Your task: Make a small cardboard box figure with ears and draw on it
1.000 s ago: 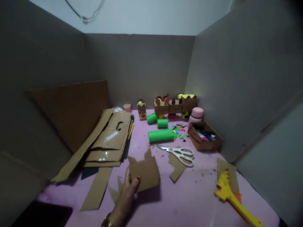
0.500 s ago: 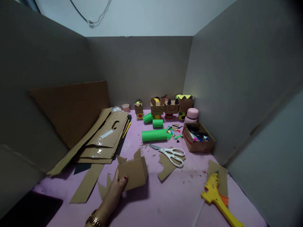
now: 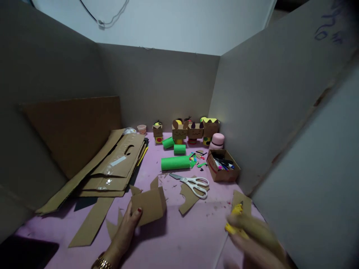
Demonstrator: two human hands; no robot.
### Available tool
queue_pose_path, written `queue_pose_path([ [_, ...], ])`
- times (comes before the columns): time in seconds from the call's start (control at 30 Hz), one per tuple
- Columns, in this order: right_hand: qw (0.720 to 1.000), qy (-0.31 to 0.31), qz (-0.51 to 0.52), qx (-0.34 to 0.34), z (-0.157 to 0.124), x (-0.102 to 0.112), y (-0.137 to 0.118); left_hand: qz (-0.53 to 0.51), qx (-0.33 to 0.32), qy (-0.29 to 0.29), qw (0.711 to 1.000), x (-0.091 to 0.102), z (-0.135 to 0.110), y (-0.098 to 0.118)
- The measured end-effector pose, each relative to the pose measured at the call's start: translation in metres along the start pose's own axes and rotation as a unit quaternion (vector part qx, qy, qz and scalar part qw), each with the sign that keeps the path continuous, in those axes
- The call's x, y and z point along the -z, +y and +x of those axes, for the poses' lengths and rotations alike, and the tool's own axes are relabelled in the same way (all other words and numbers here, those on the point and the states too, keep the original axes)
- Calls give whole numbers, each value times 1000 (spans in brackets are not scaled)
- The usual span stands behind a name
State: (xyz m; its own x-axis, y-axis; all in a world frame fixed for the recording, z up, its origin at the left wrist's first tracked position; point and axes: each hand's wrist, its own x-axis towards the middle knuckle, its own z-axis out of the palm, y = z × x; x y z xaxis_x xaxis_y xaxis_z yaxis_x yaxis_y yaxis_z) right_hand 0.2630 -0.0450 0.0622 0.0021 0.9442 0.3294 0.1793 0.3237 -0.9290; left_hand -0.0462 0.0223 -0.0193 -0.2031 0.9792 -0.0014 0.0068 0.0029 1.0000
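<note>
My left hand (image 3: 127, 225) grips a small cardboard box (image 3: 149, 206) with pointed ear-like pieces on top, its thumb pressed flat on the near face. At the lower right my right hand (image 3: 252, 235) is smeared by motion over a yellow glue gun (image 3: 237, 210). It covers most of the glue gun's body, and whether its fingers have closed round the handle is unclear. Cut cardboard points (image 3: 112, 228) lie beside my left wrist. White-handled scissors (image 3: 193, 184) rest on a cardboard offcut (image 3: 186, 201) between the hands.
Stacked flat cardboard (image 3: 112, 168) fills the left side. Green paper tubes (image 3: 175, 163) and paper scraps (image 3: 198, 158) lie mid-table. A box of markers (image 3: 223, 172) and a pink bottle (image 3: 218, 140) stand right. Several cardboard animal figures (image 3: 179, 132) line the back. Grey partitions (image 3: 159, 82) surround the table.
My right hand has come into view from the lower right and now covers the glue gun. The view has shifted slightly right. My left hand still grips the cardboard box.
</note>
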Motion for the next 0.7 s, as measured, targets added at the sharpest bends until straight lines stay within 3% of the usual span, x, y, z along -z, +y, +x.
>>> queue_pose_path([
  [0.03,999,6,-23,28,12,-6,1,7,-3,-7,1000,0,0,1],
  [0.1,976,28,-196,91,39,-19,7,15,-10,-18,1000,-1,-1,4],
  [0.17,927,-27,-372,51,66,-31,19,13,-19,-25,999,-2,-3,7],
  [0.2,914,-35,-402,34,78,-36,27,12,-23,-29,999,-2,-3,9],
  [0.3,886,-39,-462,-5,101,-47,52,5,-20,-48,999,-2,-1,8],
  [0.47,844,-48,-531,-51,111,-54,77,-27,20,-39,999,0,10,-3],
  [0.7,831,-74,-546,-74,117,-54,84,-34,-2,-29,999,-8,6,-2],
])
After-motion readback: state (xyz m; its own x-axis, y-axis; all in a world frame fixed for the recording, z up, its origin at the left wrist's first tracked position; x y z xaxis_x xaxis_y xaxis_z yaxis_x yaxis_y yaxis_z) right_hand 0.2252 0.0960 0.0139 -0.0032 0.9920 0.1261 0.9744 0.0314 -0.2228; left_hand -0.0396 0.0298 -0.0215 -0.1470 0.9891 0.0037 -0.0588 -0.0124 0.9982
